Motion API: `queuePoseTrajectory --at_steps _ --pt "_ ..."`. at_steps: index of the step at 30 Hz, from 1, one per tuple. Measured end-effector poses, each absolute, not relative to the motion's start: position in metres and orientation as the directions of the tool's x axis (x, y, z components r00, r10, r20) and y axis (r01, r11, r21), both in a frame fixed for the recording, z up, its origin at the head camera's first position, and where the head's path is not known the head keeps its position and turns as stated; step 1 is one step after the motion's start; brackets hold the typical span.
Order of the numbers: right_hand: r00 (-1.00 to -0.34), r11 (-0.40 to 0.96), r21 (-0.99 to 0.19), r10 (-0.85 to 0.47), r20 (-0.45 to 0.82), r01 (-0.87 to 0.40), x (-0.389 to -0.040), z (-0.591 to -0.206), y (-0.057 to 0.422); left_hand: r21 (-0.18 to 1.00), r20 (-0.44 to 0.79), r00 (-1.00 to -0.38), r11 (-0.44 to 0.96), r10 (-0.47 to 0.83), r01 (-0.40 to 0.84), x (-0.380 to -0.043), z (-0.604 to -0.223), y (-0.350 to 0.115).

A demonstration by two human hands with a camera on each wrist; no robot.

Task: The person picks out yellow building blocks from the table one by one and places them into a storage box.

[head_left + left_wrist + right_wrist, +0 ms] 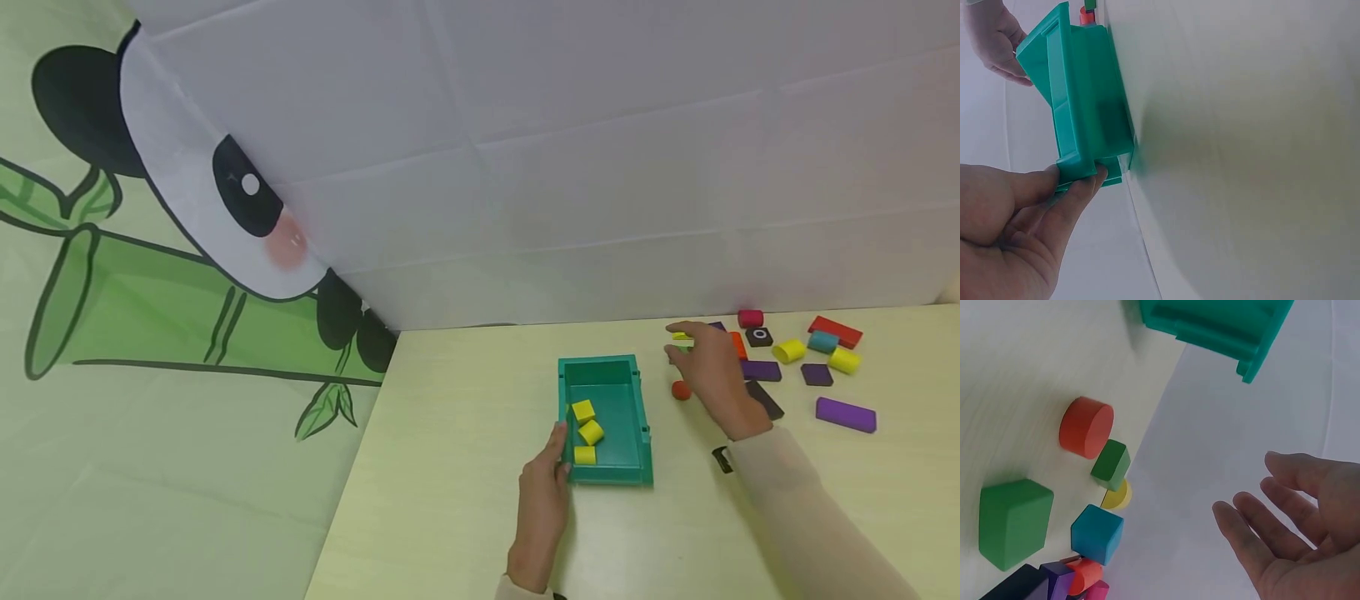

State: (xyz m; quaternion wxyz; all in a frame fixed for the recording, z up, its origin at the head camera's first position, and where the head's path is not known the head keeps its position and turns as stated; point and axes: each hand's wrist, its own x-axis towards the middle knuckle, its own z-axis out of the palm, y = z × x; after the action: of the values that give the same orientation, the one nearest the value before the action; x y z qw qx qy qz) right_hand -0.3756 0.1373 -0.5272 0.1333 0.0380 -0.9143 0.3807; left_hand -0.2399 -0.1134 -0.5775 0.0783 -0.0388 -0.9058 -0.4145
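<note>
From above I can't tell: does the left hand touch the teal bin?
Touching: the left wrist view shows the left hand pinching the teal bin between thumb and fingers.

Teal is worn by a plastic bin [621, 429], yellow by three small blocks [591, 432], orange-red by a cylinder [1086, 427], blue by a cube [1097, 534], purple by a long block [846, 415]. A black tile [759, 337] is marked with a white ring. A pale-green backdrop [150, 483] is printed with a black-and-white, pink-cheeked panda [187, 167] and dark-outlined green bamboo [165, 292].
</note>
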Motion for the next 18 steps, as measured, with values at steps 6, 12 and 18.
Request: queuePoseTrajectory --at_steps 6,12,18 --pt "-0.967 0.701 -0.697 0.040 0.251 -0.152 -0.381 -0.527 0.145 0.753 0.162 -0.987 0.646 0.000 0.124 -0.240 -0.576 -0.114" --pt "-0.977 0.702 -0.703 0.051 0.208 -0.113 -0.388 -0.532 0.151 0.756 0.148 -0.989 0.646 -0.004 0.111 -0.240 -0.575 -0.114" --pt "-0.983 0.699 -0.708 0.046 0.179 -0.096 -0.396 -0.541 0.156 0.767 0.126 -0.992 0.635 -0.008 0.092 -0.239 -0.575 -0.113"
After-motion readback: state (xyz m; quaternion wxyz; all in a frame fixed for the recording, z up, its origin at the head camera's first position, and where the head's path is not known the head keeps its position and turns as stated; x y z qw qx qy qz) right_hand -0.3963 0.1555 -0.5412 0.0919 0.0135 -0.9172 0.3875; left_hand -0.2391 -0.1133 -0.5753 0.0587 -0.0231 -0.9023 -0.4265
